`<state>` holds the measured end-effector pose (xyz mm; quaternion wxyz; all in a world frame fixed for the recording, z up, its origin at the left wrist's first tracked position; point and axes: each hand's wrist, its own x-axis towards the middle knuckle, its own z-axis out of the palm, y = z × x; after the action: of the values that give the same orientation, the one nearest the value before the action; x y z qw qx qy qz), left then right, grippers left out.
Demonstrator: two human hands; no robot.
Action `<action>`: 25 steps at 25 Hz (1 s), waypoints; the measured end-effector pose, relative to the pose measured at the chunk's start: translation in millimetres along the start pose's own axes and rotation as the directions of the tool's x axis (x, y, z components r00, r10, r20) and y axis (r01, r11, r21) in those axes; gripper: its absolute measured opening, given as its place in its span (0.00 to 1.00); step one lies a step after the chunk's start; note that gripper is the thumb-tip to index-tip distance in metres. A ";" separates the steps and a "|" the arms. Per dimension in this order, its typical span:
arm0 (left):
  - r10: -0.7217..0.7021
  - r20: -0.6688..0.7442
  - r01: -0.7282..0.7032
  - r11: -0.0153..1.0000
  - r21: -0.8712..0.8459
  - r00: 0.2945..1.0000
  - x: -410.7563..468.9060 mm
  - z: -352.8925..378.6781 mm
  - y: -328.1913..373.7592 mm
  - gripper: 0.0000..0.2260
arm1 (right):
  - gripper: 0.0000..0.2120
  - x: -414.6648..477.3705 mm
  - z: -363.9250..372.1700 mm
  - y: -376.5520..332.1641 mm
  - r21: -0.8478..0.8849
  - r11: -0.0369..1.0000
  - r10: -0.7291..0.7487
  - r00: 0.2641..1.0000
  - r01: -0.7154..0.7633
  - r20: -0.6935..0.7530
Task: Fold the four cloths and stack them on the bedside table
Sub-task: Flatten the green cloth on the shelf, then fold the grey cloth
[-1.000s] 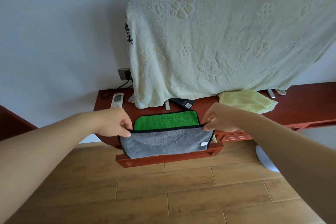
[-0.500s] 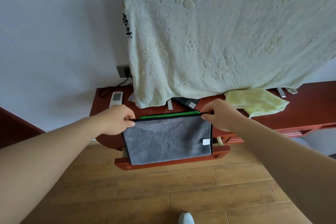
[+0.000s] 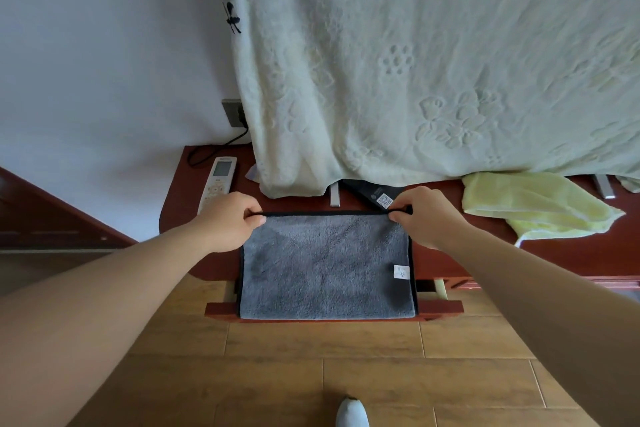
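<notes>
grey microfibre cloth (image 3: 325, 274): folded, on desk (image 3: 519, 253) edge over open drawer | left hand (image 3: 228, 222), right hand (image 3: 426, 215): pinching far corners | handling: soft, light, limp; grip hemmed corners

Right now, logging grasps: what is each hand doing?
Left hand: pinching the grey cloth's far left corner.
Right hand: pinching its far right corner.

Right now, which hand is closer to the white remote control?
Left. The left hand pinches the gray cloth's far left corner, just beside the remote control. The right hand holds the far right corner, across the cloth.
</notes>
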<state>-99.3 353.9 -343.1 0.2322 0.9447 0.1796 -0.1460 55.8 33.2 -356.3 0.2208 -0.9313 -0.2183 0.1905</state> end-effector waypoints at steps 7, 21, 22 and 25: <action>-0.052 0.003 0.052 0.999 0.003 0.999 22.2 23.2 -17.8 0.07 | 0.08 11.8 21.3 5.1 -0.039 0.998 0.040 0.998 -0.042 -0.048; -0.107 0.152 0.148 0.946 -0.290 0.983 45.8 27.8 -16.6 0.04 | 0.04 17.1 39.9 4.5 0.098 0.989 0.117 0.990 -0.109 -0.080; -0.115 0.181 0.165 0.942 -0.292 0.977 47.4 26.4 -15.3 0.06 | 0.04 17.1 39.2 4.3 0.100 0.990 0.109 0.991 -0.101 -0.072; -0.119 0.278 0.202 0.935 -0.293 0.953 49.7 21.4 -13.8 0.10 | 0.03 16.7 34.3 3.9 0.118 0.989 0.097 0.993 -0.089 -0.069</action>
<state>-64.6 368.3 -384.5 0.3898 0.8502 0.2463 -0.2541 55.4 49.5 -391.1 0.2726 -0.9327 -0.1549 0.1780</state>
